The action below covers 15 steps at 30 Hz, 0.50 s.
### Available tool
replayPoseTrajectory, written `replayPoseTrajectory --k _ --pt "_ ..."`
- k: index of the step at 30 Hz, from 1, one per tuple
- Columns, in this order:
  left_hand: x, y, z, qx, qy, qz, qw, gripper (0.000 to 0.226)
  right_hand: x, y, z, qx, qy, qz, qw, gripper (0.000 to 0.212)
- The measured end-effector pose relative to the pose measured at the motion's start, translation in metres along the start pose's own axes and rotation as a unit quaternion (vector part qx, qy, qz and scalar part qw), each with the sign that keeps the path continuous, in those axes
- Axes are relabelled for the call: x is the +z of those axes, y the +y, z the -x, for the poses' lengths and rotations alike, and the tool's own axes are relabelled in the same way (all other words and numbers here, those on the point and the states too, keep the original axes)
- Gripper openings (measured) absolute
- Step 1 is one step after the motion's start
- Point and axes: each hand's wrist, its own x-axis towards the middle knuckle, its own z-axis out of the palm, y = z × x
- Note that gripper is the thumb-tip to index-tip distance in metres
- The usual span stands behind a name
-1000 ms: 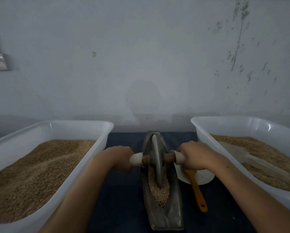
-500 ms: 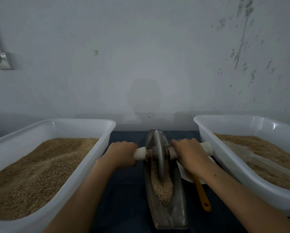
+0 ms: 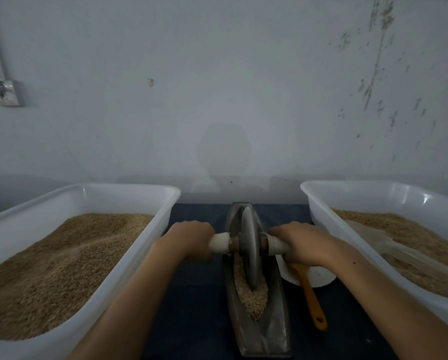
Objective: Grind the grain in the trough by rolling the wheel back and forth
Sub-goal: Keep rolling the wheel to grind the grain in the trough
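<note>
Since half a second ago the wheel (image 3: 249,246) has rolled slightly nearer along the trough (image 3: 274,331). Left hand (image 3: 190,239) and right hand (image 3: 302,242) clasp its axle handles; grain (image 3: 252,294) fills the trough's near half.

Dull grey metal wheel (image 3: 249,245) and trough (image 3: 274,331); glossy white plastic tubs (image 3: 129,245); matt dark cloth (image 3: 202,294); rough, scuffed wall (image 3: 243,87)

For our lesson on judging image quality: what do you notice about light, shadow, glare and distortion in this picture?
Head view: dim, bluish light; a soft head-shaped shadow on the wall; small glare spots on the right tub; wide-angle bending of the left tub; the wheel stays sharp.
</note>
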Motion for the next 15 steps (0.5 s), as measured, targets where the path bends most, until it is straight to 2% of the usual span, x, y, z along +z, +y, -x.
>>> replayPoseTrajectory --k 4,7,10,15 --pt "0.005 0.006 -0.001 -0.015 0.137 -0.044 0.990 0.031 0.012 -0.001 -0.005 0.007 0.109 0.032 0.994 0.029" --pt "0.007 0.008 -0.001 -0.022 0.162 -0.045 0.986 0.028 0.017 0.000 -0.008 -0.002 0.138 0.042 0.990 0.028" --pt "0.006 0.006 -0.001 -0.017 0.129 -0.055 0.990 0.033 0.015 0.002 -0.007 -0.008 0.121 0.038 0.992 0.025" --pt "-0.002 0.002 0.002 -0.007 -0.036 0.006 0.999 0.044 -0.001 0.000 0.000 -0.016 0.012 0.014 1.000 0.034"
